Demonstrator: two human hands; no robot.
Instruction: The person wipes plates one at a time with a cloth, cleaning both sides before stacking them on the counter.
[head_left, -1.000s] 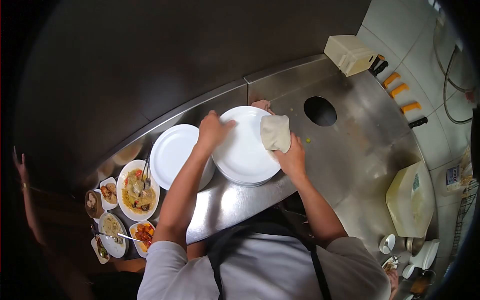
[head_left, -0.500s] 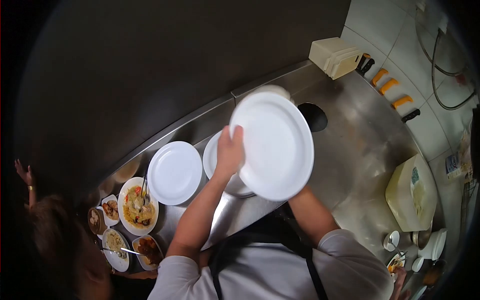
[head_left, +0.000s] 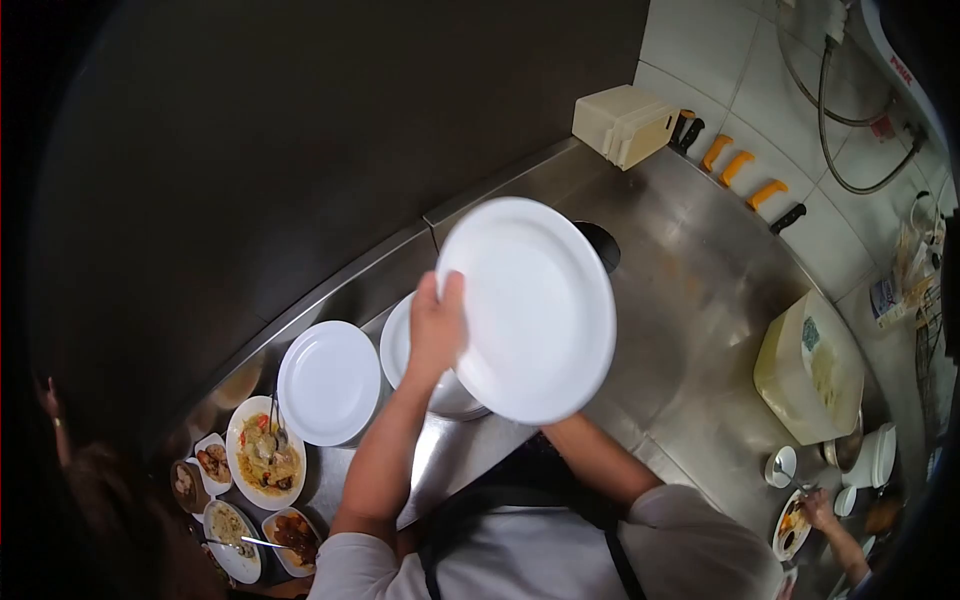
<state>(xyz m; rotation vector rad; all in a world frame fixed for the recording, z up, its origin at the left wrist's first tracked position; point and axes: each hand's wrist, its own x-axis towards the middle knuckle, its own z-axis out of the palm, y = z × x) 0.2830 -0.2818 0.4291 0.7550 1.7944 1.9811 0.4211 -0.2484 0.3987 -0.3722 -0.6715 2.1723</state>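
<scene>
My left hand (head_left: 438,325) grips the left rim of a white oval plate (head_left: 530,310), its thumb and fingers closed on the edge. The plate is held up over the steel counter, its face turned to the camera. My right forearm passes behind the plate, which hides my right hand. Partly covered by my left hand and the held plate is a stack of white plates (head_left: 397,335). Left of it stands another stack of white plates (head_left: 329,383).
Food dishes, among them an oval plate of food (head_left: 265,453), stand at lower left beside another person. Top right are a beige box (head_left: 625,125) and knives along the tiled wall. A plastic tub (head_left: 775,375) is at right; below, another person's hand (head_left: 820,508) touches a plate.
The held plate has shifted slightly left and down in view, with my left hand still on it. At lower right, another person's hand has come over the food plate.
</scene>
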